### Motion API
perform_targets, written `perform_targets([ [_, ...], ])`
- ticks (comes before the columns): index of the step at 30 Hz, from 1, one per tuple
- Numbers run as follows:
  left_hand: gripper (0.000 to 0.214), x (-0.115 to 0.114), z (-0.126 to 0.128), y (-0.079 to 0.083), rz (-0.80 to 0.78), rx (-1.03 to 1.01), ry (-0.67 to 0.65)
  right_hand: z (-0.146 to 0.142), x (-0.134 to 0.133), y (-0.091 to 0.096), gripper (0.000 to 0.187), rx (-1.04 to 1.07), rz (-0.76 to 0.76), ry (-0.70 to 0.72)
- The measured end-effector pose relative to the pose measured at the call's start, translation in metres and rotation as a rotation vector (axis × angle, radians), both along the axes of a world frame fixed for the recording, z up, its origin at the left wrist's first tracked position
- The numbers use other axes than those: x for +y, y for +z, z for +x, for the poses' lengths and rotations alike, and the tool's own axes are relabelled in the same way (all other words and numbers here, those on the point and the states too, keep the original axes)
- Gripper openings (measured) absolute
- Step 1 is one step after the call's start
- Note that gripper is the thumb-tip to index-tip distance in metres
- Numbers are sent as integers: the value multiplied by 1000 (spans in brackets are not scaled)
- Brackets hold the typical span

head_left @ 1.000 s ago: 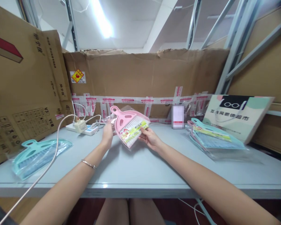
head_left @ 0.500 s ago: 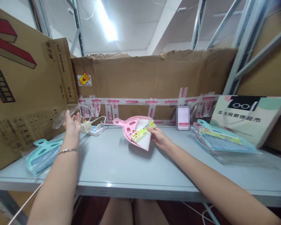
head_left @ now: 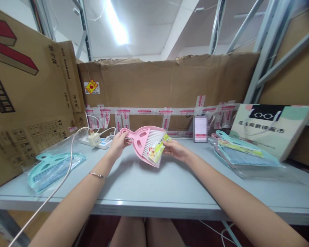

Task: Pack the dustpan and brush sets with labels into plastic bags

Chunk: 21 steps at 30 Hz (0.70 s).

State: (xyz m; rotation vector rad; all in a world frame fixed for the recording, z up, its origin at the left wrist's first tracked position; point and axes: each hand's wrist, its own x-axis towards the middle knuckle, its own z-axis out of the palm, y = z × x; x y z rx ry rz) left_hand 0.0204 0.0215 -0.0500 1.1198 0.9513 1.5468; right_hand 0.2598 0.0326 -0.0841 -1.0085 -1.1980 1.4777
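Note:
A pink dustpan and brush set (head_left: 140, 141) with white bristles is held above the table between my two hands. My left hand (head_left: 120, 143) is closed around its handle end, fingers wrapped by the hanging loop. At the other side my right hand (head_left: 175, 150) grips the bristle and pan edge, next to a yellow-green printed label (head_left: 159, 147) that lies across the bristles. The label looks bent at its lower part. My right fingertips are partly hidden behind the set.
A blue dustpan set (head_left: 54, 169) in clear plastic lies at left, with a white cable (head_left: 71, 151) passing over it. Stacked wrapped sets (head_left: 247, 154) lie at right by a glasses-printed box (head_left: 270, 132). A phone (head_left: 201, 128) and a power strip (head_left: 103, 143) stand behind.
My left hand has let go of the clear plastic bag at left and moved right onto the pink handle. The set has shifted slightly left, and its label now hangs more steeply.

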Motion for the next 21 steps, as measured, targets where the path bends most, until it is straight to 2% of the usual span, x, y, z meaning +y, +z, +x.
perform_targets([
  [4, 17, 7, -12, -1, 49, -116, 163, 29, 18, -3, 8, -250, 45, -244],
  [8, 25, 9, -16, 0, 86, -153, 196, 67, 37, -11, 13, -466, 56, -404],
  [12, 26, 7, -14, 1, 88, -160, 179, 91, 48, -25, 30, -665, 86, -563],
  [15, 27, 6, -12, 1, 77, -152, 167, 91, 51, -29, 52, -823, 145, -740],
  [16, 26, 5, -12, 1, 73, -152, 159, 88, 50, -26, 55, -882, 213, -819],
  [18, 24, 3, -9, 1, 76, -152, 129, 74, 43, -15, 47, -937, 455, -919],
  [19, 23, 2, -8, 1, 81, -150, 106, 63, 36, -8, 37, -912, 611, -908],
  [21, 26, -2, -3, 2, 91, -139, 58, 35, 17, 8, 19, -769, 918, -762],
])
